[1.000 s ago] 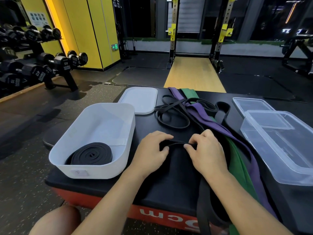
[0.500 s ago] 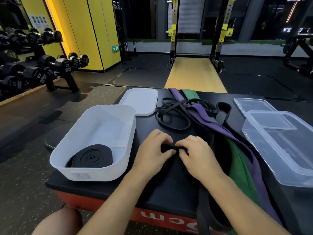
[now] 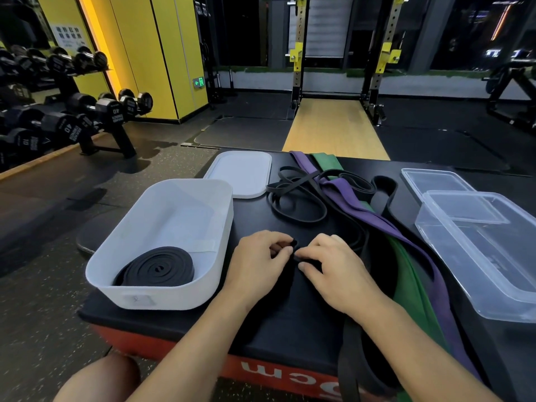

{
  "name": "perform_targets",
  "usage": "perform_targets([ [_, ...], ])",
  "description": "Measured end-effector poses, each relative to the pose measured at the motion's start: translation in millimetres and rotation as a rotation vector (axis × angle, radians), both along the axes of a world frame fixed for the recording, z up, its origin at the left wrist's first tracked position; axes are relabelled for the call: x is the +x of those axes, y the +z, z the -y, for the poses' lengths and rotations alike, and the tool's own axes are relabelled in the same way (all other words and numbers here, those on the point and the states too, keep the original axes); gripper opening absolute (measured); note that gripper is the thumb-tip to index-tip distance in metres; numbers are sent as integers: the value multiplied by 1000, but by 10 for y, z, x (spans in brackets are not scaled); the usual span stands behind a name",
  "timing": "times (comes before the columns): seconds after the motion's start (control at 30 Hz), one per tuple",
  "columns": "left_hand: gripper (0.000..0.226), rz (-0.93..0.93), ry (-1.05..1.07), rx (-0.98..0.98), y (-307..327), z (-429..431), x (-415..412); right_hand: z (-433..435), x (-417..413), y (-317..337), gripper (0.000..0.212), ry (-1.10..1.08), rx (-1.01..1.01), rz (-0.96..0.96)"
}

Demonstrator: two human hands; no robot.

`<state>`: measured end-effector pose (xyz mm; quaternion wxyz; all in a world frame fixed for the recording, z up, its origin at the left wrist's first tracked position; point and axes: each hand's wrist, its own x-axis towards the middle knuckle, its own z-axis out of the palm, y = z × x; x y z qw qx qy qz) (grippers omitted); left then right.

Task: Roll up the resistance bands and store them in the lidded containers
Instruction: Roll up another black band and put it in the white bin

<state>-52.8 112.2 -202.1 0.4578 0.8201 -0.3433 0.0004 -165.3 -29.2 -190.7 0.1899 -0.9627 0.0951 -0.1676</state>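
My left hand [image 3: 258, 262] and my right hand [image 3: 333, 271] pinch the end of a black resistance band [image 3: 352, 364] between them, curled into a small tight roll on the black box top [image 3: 290, 323]. The band's tail runs off the near edge. A rolled black band [image 3: 158, 266] lies in the open white container [image 3: 203, 291] on the left. Purple [image 3: 377, 216] and green [image 3: 412, 285] bands stretch along the right, with thin black bands [image 3: 295, 198] tangled behind. A clear container [image 3: 487, 297] stands empty at right.
A white lid [image 3: 240, 174] lies behind the white container, and a clear lid [image 3: 432, 181] behind the clear one. A dumbbell rack [image 3: 72, 117] stands left on the gym floor. A squat rack [image 3: 339, 59] stands ahead. My knee [image 3: 98, 378] shows below the box.
Both hands drew closer together and folded the flat band end over into a small tight roll.
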Motion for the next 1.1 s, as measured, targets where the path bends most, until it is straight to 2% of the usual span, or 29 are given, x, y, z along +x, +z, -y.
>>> perform_targets([
  [0.13, 14, -63, -24, -20, 11, -15, 27, -4, -12, 4, 25, 107, 9, 18],
  [0.47, 17, -43, -37, -11, -36, 9, 37, -56, 5, -33, 28, -21, 47, 10],
  [0.7, 17, 0, -65, 29, -11, -29, 63, 7, 2, -33, 39, 47, -6, -43],
  [0.8, 16, -68, -56, -32, -4, -39, 60, 24, -8, -35, 38, 88, -28, -55],
  [0.97, 30, -119, -43, -104, 36, -32, 30, 35, -12, -42, 36, 123, -83, -30],
  [1.1, 23, -89, -12, -88, 28, -9, 15, 15, -19, -75, 35, 144, -75, 39],
])
